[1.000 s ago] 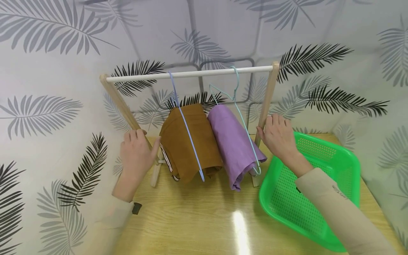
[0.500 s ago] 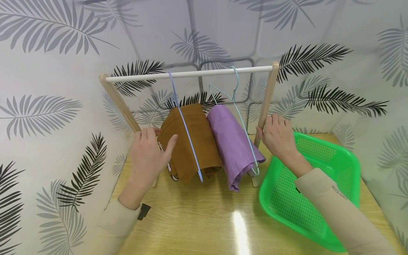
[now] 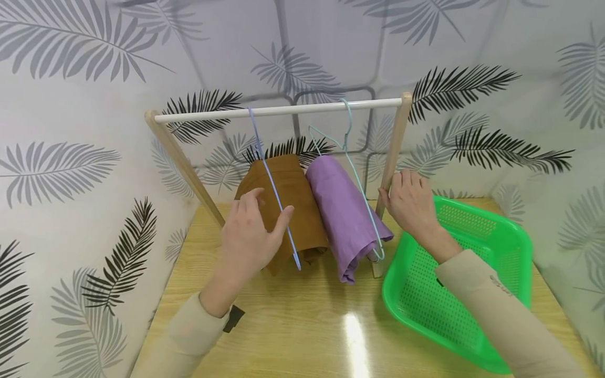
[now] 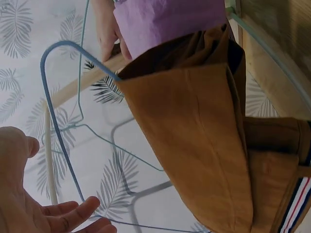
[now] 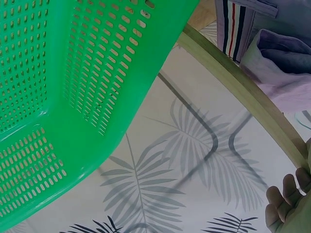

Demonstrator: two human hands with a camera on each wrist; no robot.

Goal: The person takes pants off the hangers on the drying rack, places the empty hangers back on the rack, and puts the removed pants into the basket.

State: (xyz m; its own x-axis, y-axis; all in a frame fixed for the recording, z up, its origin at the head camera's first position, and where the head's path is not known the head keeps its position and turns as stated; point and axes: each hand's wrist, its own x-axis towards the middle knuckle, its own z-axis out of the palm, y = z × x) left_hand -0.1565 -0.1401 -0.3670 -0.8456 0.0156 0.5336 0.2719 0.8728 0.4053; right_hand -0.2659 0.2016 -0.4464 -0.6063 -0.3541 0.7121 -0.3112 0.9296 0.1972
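Note:
A small clothes rack with wooden posts and a white rail [image 3: 212, 116] stands on the table. From it hang folded brown trousers [image 3: 304, 210] on a blue hanger [image 3: 271, 181] and folded purple trousers [image 3: 336, 210] on a mint hanger [image 3: 357, 181]. My left hand [image 3: 248, 233] is in front of the brown trousers, thumb and fingers spread, holding nothing. The left wrist view shows that hand [image 4: 19, 189] apart from the brown cloth [image 4: 194, 131]. With curled fingers, my right hand [image 3: 412, 202] holds the rack's right post [image 3: 395, 142]; the right wrist view shows its fingertips [image 5: 290, 189] beside the post.
A green perforated basket [image 3: 503, 231] stands on the table to the right of the rack, under my right forearm. The wooden table [image 3: 293, 325] extends toward me. Leaf-patterned cloth [image 3: 94, 184] surrounds the table at the back and sides.
My left hand has left the rack's left post and moved right, to the front of the brown trousers. My right hand stays on the right post.

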